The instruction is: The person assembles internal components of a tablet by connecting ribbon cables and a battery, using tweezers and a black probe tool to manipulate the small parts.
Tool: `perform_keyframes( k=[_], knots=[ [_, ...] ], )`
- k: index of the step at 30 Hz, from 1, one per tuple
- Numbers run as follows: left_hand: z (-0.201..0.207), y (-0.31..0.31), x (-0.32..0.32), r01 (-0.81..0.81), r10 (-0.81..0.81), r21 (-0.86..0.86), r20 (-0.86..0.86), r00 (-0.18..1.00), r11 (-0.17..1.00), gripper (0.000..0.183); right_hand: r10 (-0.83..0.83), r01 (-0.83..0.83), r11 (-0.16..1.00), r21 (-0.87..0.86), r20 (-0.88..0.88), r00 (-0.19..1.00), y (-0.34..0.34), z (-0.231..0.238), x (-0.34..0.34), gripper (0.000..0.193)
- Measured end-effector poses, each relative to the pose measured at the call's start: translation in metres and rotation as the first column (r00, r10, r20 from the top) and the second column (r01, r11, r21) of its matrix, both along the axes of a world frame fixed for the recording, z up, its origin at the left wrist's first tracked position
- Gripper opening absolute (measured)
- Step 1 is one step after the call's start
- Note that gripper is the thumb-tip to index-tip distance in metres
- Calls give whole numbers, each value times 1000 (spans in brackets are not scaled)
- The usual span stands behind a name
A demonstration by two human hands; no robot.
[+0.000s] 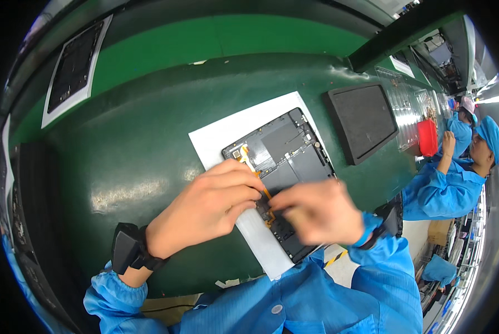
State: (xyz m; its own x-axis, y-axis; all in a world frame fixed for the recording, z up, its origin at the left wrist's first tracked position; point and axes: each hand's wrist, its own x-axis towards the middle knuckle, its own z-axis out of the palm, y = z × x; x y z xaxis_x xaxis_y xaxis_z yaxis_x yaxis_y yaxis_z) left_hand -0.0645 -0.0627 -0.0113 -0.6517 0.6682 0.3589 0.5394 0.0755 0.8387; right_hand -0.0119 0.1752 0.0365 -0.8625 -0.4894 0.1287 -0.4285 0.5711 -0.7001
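Note:
A black tablet housing (pixel 305 161), open side up, lies at a slant on a white sheet (pixel 260 236). An orange and white ribbon cable (pixel 266 192) runs along its left side. My left hand (pixel 205 203) bends over that left edge, its fingers closed together on the ribbon cable. From the right, my right hand (pixel 321 211) reaches over the lower part of the housing, thumb and forefinger pinched by the cable. Motion blurs this hand, and anything between its fingertips is hidden.
Right of the housing lies a black foam tray (pixel 363 122), with clear plastic trays (pixel 399 111) and a red bin (pixel 427 137) beyond. Another dark panel (pixel 74 67) rests on white backing at the far left. A co-worker (pixel 447 181) in blue sits at right.

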Motion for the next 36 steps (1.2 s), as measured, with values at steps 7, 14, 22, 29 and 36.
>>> perform_keyframes(
  k=[7,14,22,29,36],
  knots=[
    [9,7,2,68,-90,-148,-148,985,987,22,-746,777,629,28,-259,613,203,1,-75,29],
    [13,11,4,73,-118,-279,-150,982,958,27,-866,800,495,-339,-111,488,147,5,-38,41],
    [12,-4,5,55,-79,-272,-81,994,961,23,-335,706,551,-446,657,676,10,-13,27,29],
    [8,-2,2,22,-25,-174,-14,1000,984,25,-344,713,551,-433,661,667,6,-13,18,24],
    [6,-1,1,22,-26,-168,-21,999,985,25,-355,696,584,-417,640,681,-4,-15,20,24]
  ],
)
